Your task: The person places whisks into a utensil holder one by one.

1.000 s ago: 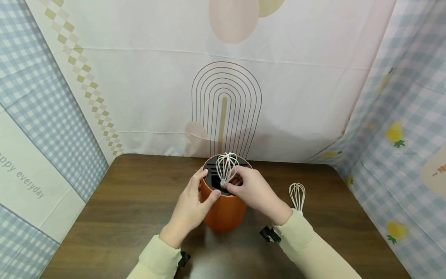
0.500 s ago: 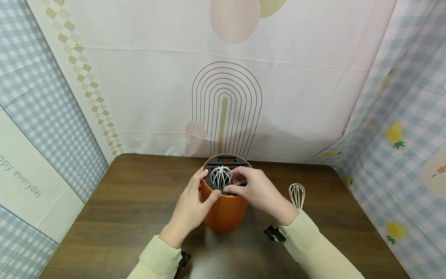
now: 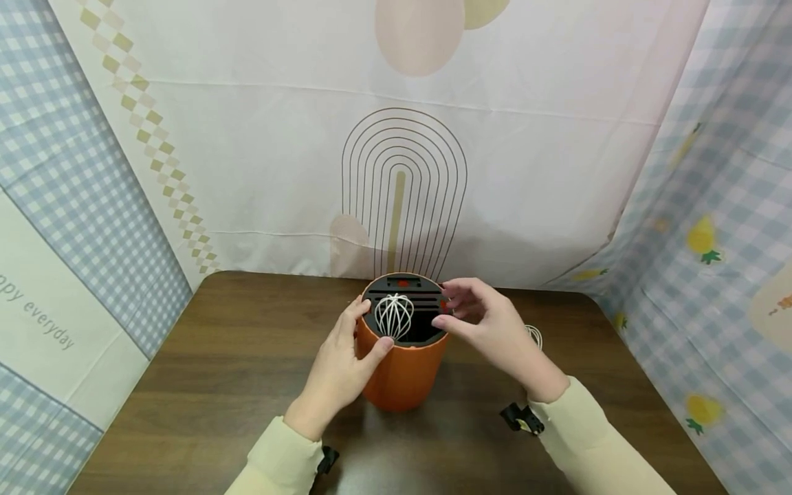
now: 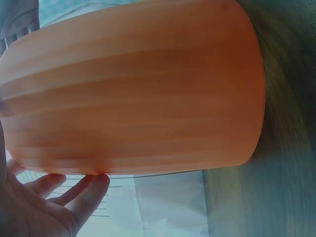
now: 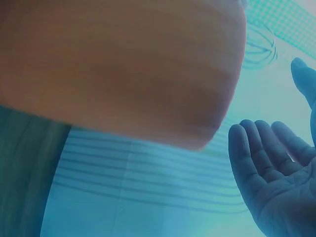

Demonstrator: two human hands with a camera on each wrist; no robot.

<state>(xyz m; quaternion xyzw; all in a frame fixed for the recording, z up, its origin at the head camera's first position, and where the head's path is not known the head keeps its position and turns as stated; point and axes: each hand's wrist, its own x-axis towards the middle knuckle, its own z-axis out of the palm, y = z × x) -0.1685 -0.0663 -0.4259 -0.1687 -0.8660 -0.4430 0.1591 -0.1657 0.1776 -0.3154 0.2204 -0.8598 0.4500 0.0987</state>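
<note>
An orange utensil holder (image 3: 405, 378) with a black slotted top stands upright on the wooden table. My left hand (image 3: 337, 364) grips its left side, thumb over the near rim; in the left wrist view the fingers (image 4: 89, 197) press against the ribbed wall. A whisk (image 3: 394, 316) stands in the opening at the near left of the top, white wire loops up and handle hidden inside. To the right of the rim, my right hand (image 3: 489, 330) is spread with nothing in it. Its fingers are parted from the whisk (image 5: 259, 47), which shows above the rim in the right wrist view.
A second whisk (image 3: 535, 337) lies on the table (image 3: 247, 385) to the right, mostly hidden behind my right hand. A patterned cloth (image 3: 278, 172) hangs behind the table, with checked cloths at both sides.
The whisk has gone down deeper into the holder. My right hand has let go of it and moved off to the right. The left hand stays in place on the holder.
</note>
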